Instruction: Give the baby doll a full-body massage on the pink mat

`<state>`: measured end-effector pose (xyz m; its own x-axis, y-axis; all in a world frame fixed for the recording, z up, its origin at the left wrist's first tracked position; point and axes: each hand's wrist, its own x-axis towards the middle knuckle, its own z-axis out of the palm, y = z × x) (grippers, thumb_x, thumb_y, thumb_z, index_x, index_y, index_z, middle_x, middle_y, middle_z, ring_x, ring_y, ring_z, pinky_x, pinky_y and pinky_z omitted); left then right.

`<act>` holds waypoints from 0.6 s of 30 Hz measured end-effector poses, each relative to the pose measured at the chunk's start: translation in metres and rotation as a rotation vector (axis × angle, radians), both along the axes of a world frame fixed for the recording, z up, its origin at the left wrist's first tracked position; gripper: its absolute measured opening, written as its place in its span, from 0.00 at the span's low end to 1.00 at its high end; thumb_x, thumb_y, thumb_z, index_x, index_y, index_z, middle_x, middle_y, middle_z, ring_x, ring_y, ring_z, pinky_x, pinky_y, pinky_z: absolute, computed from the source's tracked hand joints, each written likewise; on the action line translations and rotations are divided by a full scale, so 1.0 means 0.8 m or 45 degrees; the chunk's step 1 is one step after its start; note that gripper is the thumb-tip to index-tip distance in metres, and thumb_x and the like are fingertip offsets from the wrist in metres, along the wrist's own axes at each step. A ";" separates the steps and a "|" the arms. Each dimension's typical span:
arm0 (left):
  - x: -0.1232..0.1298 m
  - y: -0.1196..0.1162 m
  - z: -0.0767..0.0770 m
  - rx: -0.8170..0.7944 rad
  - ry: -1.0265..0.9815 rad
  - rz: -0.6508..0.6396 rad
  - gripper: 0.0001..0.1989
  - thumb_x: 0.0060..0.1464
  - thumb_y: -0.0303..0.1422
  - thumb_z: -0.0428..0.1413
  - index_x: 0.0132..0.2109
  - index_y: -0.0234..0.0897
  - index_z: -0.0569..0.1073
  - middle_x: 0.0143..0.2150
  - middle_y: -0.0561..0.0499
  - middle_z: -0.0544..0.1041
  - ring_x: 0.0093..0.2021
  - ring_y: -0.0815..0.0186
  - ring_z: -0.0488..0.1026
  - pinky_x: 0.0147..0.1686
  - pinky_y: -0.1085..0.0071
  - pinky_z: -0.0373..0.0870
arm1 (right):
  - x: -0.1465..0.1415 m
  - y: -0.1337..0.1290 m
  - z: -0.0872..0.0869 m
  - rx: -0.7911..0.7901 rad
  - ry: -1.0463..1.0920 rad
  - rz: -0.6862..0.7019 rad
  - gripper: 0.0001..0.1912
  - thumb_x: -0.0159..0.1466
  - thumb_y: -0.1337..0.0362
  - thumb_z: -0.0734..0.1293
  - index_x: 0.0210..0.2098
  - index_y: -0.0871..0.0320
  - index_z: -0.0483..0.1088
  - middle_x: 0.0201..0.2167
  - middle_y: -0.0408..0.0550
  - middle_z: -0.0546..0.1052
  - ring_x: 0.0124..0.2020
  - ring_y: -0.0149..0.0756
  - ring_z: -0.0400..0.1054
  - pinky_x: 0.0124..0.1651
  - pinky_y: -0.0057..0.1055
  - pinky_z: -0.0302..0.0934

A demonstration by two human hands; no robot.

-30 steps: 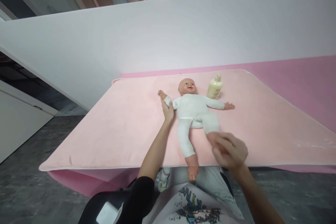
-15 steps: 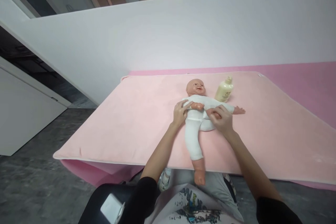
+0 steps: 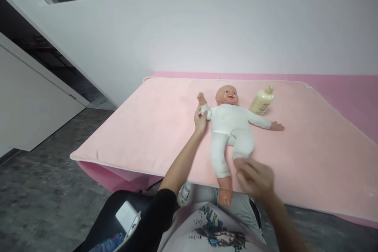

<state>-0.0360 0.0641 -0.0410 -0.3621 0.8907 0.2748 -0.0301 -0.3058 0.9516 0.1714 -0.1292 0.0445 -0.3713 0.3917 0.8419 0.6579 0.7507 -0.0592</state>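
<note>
A baby doll (image 3: 229, 119) in a white cloth suit lies on its back on a pink mat (image 3: 165, 126), head toward the wall. My left hand (image 3: 201, 121) is closed round the doll's arm at the left, which is bent upward beside its head. My right hand (image 3: 256, 177) is closed round the lower leg or foot of the doll's right-side leg; motion blurs it, and the foot is hidden by my fingers. The doll's other leg hangs over the mat's near edge. A pale yellow pump bottle (image 3: 261, 101) leans beside the doll's shoulder at the right.
A white partition (image 3: 206, 31) rises behind the mat. To the left stands a white panel (image 3: 32, 98) above a dark grey floor (image 3: 53, 189). A white device (image 3: 126, 214) rests on a black surface by my left elbow.
The doll's left-side arm has swung from across its body out and up beside its head, with my left hand. Its bent leg has come down toward me with my right hand.
</note>
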 end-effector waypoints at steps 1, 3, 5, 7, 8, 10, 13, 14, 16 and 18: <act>0.001 -0.002 0.000 0.030 0.061 -0.071 0.22 0.52 0.28 0.53 0.55 0.36 0.71 0.54 0.43 0.72 0.51 0.60 0.71 0.52 0.61 0.68 | 0.006 0.016 0.009 0.093 0.056 -0.054 0.06 0.55 0.74 0.64 0.28 0.57 0.69 0.25 0.42 0.73 0.23 0.26 0.64 0.25 0.24 0.55; 0.004 -0.005 0.000 0.102 0.244 -0.225 0.18 0.49 0.26 0.53 0.48 0.38 0.77 0.54 0.45 0.73 0.55 0.59 0.69 0.57 0.60 0.64 | 0.016 0.056 0.023 0.207 0.156 -0.149 0.06 0.54 0.74 0.66 0.27 0.56 0.69 0.25 0.41 0.72 0.24 0.27 0.65 0.25 0.24 0.55; 0.007 -0.009 0.001 0.167 0.402 -0.300 0.18 0.49 0.24 0.51 0.44 0.41 0.79 0.54 0.47 0.74 0.57 0.60 0.67 0.60 0.58 0.61 | 0.020 0.098 0.024 0.129 0.242 -0.136 0.07 0.54 0.75 0.65 0.26 0.56 0.69 0.23 0.40 0.71 0.24 0.27 0.65 0.27 0.24 0.57; 0.009 -0.011 0.002 0.181 0.447 -0.291 0.18 0.50 0.24 0.51 0.45 0.43 0.79 0.54 0.48 0.74 0.58 0.60 0.67 0.60 0.57 0.61 | 0.018 0.129 0.015 0.004 0.219 -0.150 0.07 0.55 0.74 0.63 0.24 0.57 0.69 0.23 0.41 0.70 0.24 0.27 0.65 0.26 0.24 0.57; 0.009 -0.011 0.003 0.163 0.421 -0.278 0.18 0.50 0.25 0.52 0.46 0.43 0.79 0.54 0.48 0.74 0.58 0.59 0.67 0.60 0.57 0.62 | 0.016 0.136 0.011 -0.029 0.215 -0.162 0.07 0.55 0.74 0.63 0.24 0.58 0.68 0.23 0.41 0.70 0.24 0.27 0.65 0.26 0.24 0.58; 0.010 -0.011 0.004 0.090 0.290 -0.242 0.19 0.51 0.27 0.53 0.49 0.41 0.77 0.56 0.47 0.73 0.57 0.59 0.67 0.58 0.59 0.64 | 0.014 0.129 0.008 -0.001 0.243 -0.187 0.06 0.54 0.74 0.63 0.25 0.58 0.68 0.23 0.41 0.69 0.24 0.28 0.65 0.26 0.24 0.57; 0.011 -0.007 0.006 -0.034 0.022 -0.177 0.24 0.52 0.28 0.53 0.57 0.37 0.71 0.56 0.46 0.73 0.54 0.59 0.70 0.53 0.62 0.69 | 0.013 0.077 0.016 0.128 0.264 -0.173 0.07 0.53 0.76 0.64 0.27 0.57 0.67 0.24 0.41 0.71 0.23 0.27 0.64 0.24 0.24 0.55; 0.010 -0.005 0.006 -0.066 -0.048 -0.158 0.25 0.52 0.28 0.53 0.59 0.37 0.68 0.56 0.45 0.73 0.52 0.60 0.71 0.52 0.63 0.69 | 0.011 0.055 0.016 0.155 0.236 -0.167 0.07 0.54 0.75 0.65 0.27 0.57 0.67 0.24 0.41 0.71 0.24 0.27 0.64 0.24 0.25 0.55; 0.007 -0.001 0.005 -0.117 -0.176 -0.097 0.27 0.54 0.29 0.52 0.62 0.36 0.63 0.55 0.44 0.73 0.50 0.62 0.72 0.50 0.65 0.71 | 0.001 0.014 0.007 0.141 0.200 -0.065 0.08 0.54 0.76 0.65 0.28 0.57 0.66 0.25 0.43 0.71 0.25 0.28 0.64 0.25 0.25 0.58; 0.003 0.002 0.004 -0.153 -0.296 -0.022 0.27 0.55 0.30 0.52 0.63 0.36 0.61 0.56 0.43 0.71 0.50 0.64 0.72 0.48 0.67 0.71 | -0.012 -0.013 -0.013 0.104 0.181 0.012 0.08 0.55 0.76 0.63 0.26 0.56 0.64 0.22 0.42 0.69 0.23 0.29 0.62 0.24 0.26 0.57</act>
